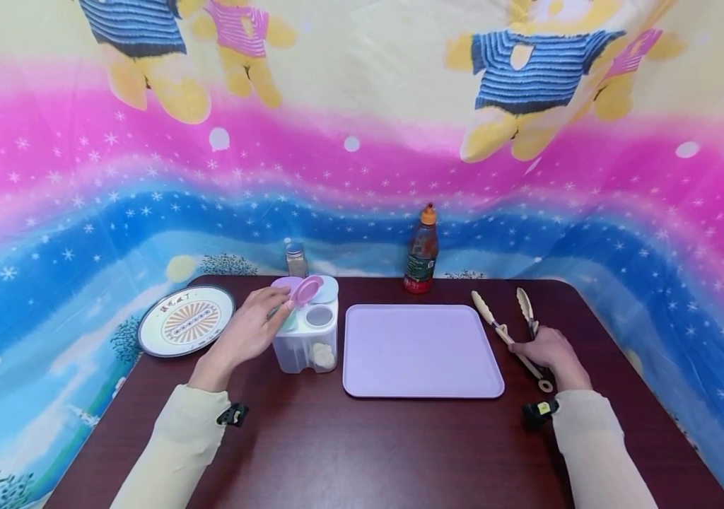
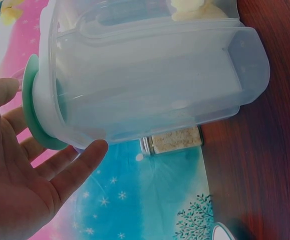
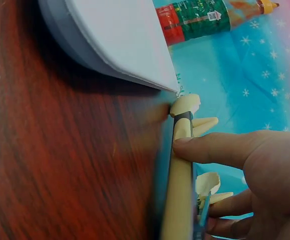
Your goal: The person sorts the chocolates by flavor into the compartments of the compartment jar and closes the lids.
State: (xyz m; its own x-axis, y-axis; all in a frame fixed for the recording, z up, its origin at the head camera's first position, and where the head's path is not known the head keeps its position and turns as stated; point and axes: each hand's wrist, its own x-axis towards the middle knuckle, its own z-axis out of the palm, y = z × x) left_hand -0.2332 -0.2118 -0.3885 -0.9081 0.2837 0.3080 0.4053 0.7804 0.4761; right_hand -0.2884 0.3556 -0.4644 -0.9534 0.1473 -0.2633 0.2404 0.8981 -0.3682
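Note:
A clear storage container point(image 1: 295, 352) with a white top and several coloured lids stands left of centre. Its pink lid point(image 1: 308, 290) is tipped up beside a round opening, and pale pieces point(image 1: 322, 355) lie low inside. My left hand point(image 1: 249, 332) reaches over the top, thumb and fingertips right at the pink lid. In the left wrist view its fingers are spread, fairly straight, around the green lid point(image 2: 30, 102). My right hand point(image 1: 553, 351) grips beige-tipped tongs point(image 1: 491, 317), thumb on one arm and fingers at the other; the tongs are spread.
A lilac tray point(image 1: 422, 353) lies between the container and the tongs. Behind it stands a sauce bottle point(image 1: 421, 261) with an orange cap. A patterned plate point(image 1: 187, 322) sits at the left edge, and a small shaker jar point(image 1: 295, 260) stands behind the container.

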